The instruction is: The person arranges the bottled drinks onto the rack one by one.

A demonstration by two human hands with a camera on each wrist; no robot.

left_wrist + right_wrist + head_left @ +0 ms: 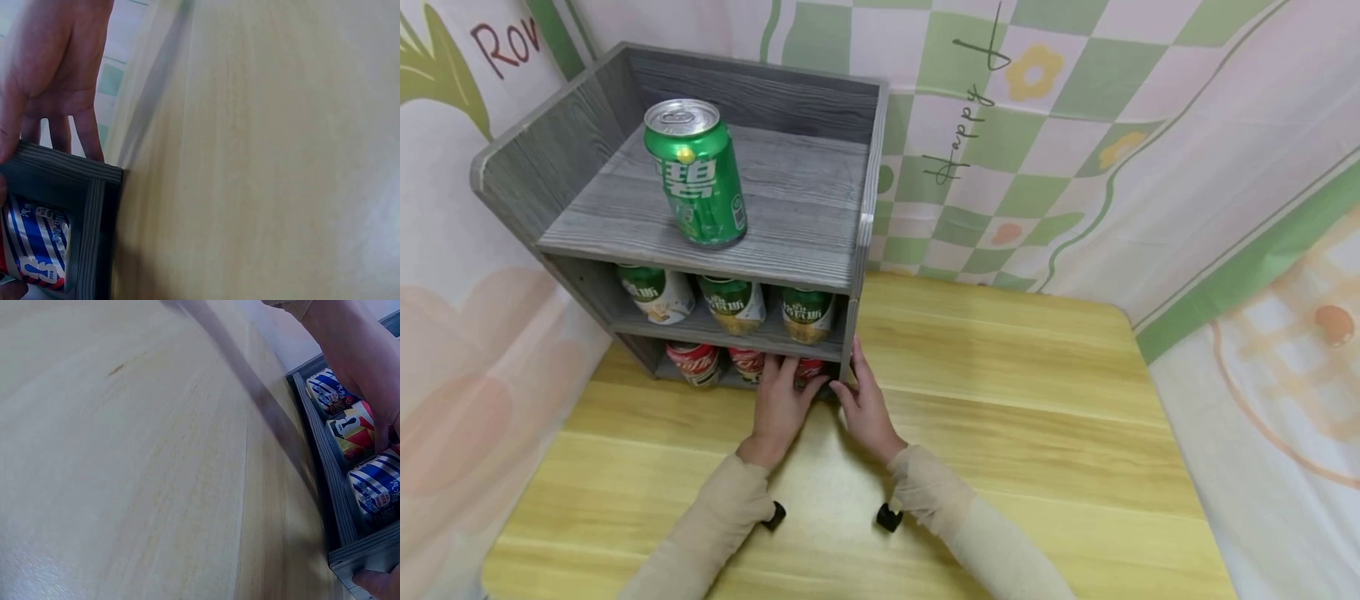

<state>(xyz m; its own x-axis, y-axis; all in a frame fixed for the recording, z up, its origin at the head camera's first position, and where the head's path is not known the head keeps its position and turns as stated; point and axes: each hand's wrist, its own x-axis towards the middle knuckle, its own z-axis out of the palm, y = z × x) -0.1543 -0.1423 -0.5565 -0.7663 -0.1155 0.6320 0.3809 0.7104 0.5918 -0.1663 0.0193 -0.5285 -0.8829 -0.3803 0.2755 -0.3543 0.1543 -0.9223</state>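
Note:
A grey wooden rack [797, 183] with stacked shelves stands on the table. My left hand [778, 412] reaches into the bottom shelf and grips the rightmost red soda can [37, 240], its thumb and fingers on either side. Blue and white stripes cover the part of this can that faces the wrist cameras. Beside it stands a middle can [353, 431], with a left finger in the gap between them. My right hand [871, 412] rests against the rack's right side panel [69, 161], fingers straight along its outer face and thumb at the front edge.
A green soda can [700, 179] stands upright on the rack's top. Three green-and-white cans, one a middle can [732, 304], line the middle shelf. Another red can [695, 362] stands at the bottom left. Patterned cloth [970, 142] hangs behind the wooden table [1037, 433].

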